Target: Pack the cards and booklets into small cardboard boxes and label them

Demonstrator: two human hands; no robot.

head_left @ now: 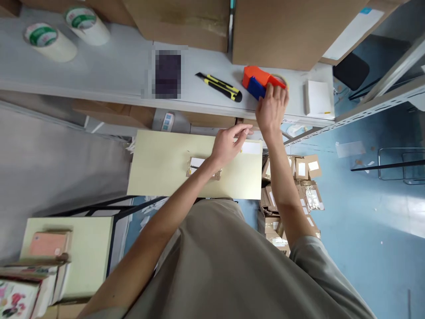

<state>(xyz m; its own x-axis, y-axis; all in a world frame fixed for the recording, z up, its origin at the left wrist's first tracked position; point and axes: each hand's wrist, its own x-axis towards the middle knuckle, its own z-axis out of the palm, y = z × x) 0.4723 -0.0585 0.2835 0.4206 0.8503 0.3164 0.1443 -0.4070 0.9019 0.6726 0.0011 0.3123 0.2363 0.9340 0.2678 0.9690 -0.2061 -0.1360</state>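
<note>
On the grey shelf, my right hand (272, 108) has its fingers curled over the near right end of an orange and blue tape dispenser (256, 86); the fingertips are partly hidden. My left hand (229, 144) hovers over the cream tabletop (156, 164), fingers loosely stretched to the right and nothing seen in them. Below that wrist lies a small brown parcel (195, 164) with a white label, partly covered by my forearm. A white paper slip (251, 147) rests at the table's right end. Left of the dispenser is a black and yellow utility knife (221, 87).
Tape rolls (49, 42) stand on the shelf's left, with large cartons (282, 31) behind. A white paper stack (318, 99) sits at its right end. Labelled boxes (302, 190) are piled on the floor at right; books (36, 283) lie on a lower-left table.
</note>
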